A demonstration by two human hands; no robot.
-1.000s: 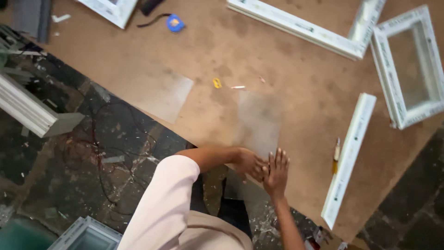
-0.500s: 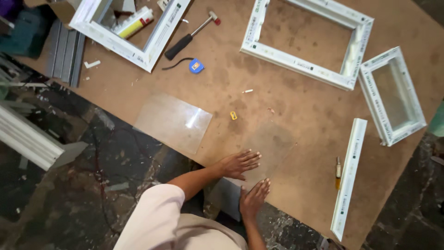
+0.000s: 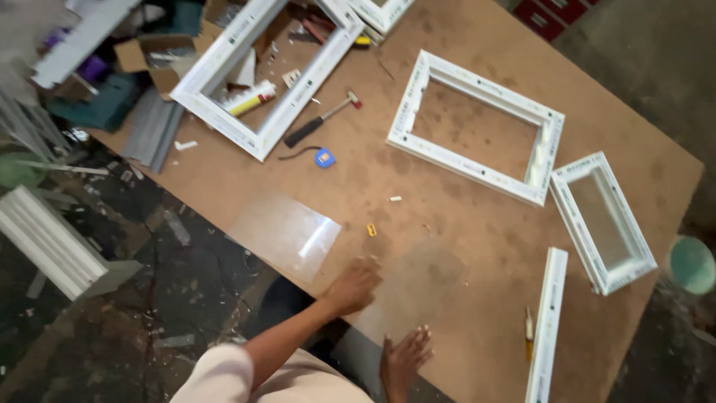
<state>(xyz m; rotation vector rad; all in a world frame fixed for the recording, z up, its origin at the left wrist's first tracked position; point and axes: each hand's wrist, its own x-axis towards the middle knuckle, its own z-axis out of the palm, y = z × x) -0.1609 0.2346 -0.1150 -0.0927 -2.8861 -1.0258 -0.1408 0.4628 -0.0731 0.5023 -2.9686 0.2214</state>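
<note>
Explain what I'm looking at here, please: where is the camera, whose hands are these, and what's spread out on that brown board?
The picture comes from a camera worn on a person's head, looking down at their own two bare hands. There is no machine. The brown board is a worktable. The left hand rests flat on the near edge of a clear glass pane lying on the table; the right hand is at the pane's lower edge, fingers spread. Neither hand grips anything. A second glass pane overhangs the table's left edge. Further off lie three white window frames: a large one, a small one and another with a tube inside. There is also a hammer, a blue tape measure and a white frame strip.
</note>
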